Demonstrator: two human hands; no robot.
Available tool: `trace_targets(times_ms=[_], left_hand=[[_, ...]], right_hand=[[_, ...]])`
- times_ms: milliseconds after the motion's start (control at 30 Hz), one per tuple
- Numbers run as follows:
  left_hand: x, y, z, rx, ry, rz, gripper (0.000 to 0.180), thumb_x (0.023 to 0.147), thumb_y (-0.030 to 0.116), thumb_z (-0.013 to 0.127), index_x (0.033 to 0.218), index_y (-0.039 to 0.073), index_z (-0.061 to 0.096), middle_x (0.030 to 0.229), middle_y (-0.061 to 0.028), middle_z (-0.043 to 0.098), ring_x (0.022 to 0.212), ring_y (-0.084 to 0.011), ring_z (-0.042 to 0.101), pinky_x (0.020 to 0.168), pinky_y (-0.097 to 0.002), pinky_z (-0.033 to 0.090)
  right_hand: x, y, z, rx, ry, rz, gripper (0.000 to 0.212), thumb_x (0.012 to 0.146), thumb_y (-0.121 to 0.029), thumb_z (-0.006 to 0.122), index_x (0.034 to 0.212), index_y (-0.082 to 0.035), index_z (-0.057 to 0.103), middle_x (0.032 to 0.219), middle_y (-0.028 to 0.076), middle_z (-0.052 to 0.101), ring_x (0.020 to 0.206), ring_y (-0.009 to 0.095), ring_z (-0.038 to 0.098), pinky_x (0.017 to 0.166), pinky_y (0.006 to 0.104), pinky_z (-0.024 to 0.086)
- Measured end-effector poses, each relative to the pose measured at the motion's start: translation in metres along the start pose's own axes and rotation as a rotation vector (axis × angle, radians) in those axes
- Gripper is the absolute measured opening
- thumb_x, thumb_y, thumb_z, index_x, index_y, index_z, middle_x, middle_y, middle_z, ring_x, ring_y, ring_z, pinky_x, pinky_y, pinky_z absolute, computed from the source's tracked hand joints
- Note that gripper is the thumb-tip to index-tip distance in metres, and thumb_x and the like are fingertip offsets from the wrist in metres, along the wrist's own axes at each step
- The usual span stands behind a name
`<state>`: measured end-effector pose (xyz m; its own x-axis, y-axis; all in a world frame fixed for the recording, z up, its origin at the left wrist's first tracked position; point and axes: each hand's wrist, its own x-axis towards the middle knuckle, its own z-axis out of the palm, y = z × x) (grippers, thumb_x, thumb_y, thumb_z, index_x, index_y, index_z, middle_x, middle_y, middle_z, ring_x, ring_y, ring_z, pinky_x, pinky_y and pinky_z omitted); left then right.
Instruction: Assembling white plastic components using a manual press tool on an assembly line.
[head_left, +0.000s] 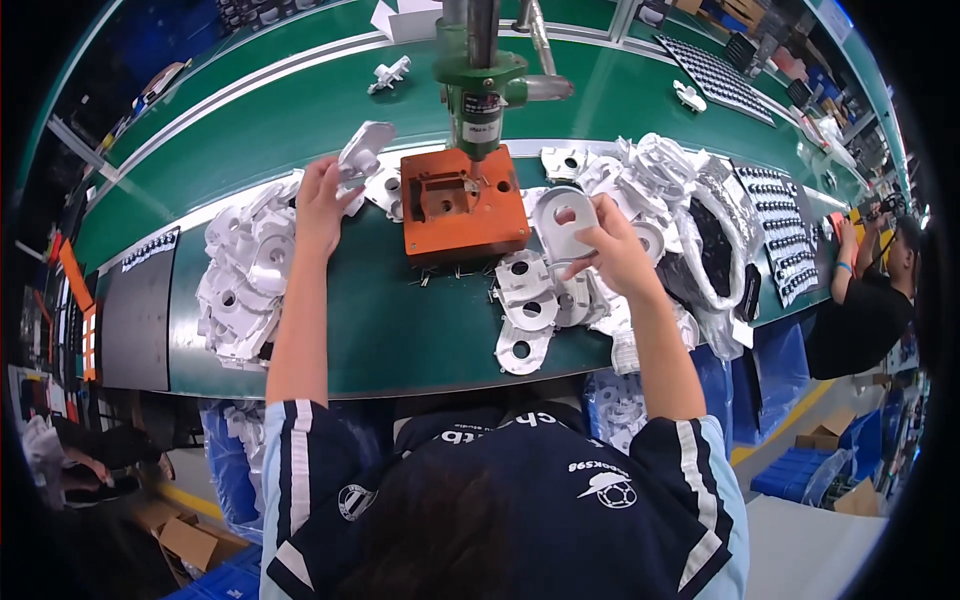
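Note:
Raised left of the orange fixture block [465,236], my left hand [320,200] pinches a white plastic part [362,147] tilted on edge. On the block's other side, my right hand [612,243] grips a white oval plate [548,235] with a round hole, thumb on its face. Above the block stands a green press head [480,105]; its spindle tip comes down at the block's far half. No white part shows in the block's recess. Beneath and around my right hand lie several white plastic parts [520,352]. Another heap of white parts [228,300] rests beside my left forearm.
Small metal bits [440,277] are scattered before the block on the green table [380,340]. A plastic bag [715,290] and trays of small black pieces [775,230] stand right. Blue bins [770,385] sit below the edge. Another person [870,300] works far right.

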<state>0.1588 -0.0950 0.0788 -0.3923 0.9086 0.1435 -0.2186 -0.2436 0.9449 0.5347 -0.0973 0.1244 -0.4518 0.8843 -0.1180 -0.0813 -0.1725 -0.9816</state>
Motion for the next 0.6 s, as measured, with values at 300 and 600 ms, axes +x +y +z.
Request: trace_targets(times_ms=[300, 600], left_hand=[[-0.107, -0.002, 0.047, -0.417, -0.227, 0.105, 0.023, 0.089, 0.022, 0.045, 0.088, 0.000, 0.050, 0.087, -0.0155, 0.053, 0.084, -0.0272, 0.053, 0.080, -0.0375, 0.042], [-0.129, 0.001, 0.106, 0.216, -0.013, 0.749, 0.016, 0.086, 0.013, 0.048, 0.074, 0.003, 0.042, 0.088, -0.0107, 0.044, 0.078, -0.0176, 0.044, 0.070, -0.0296, 0.040]], right_hand=[[-0.012, 0.006, 0.061, 0.257, 0.011, -0.122, 0.036, 0.083, -0.004, 0.045, 0.118, -0.002, 0.038, 0.110, 0.013, 0.048, 0.093, 0.029, 0.060, 0.064, 0.0367, 0.054], [-0.032, 0.021, 0.118, -0.531, -0.083, -0.417, 0.044, 0.091, -0.015, 0.048, 0.131, -0.001, 0.039, 0.118, 0.014, 0.048, 0.105, 0.022, 0.049, 0.091, 0.0311, 0.038]])
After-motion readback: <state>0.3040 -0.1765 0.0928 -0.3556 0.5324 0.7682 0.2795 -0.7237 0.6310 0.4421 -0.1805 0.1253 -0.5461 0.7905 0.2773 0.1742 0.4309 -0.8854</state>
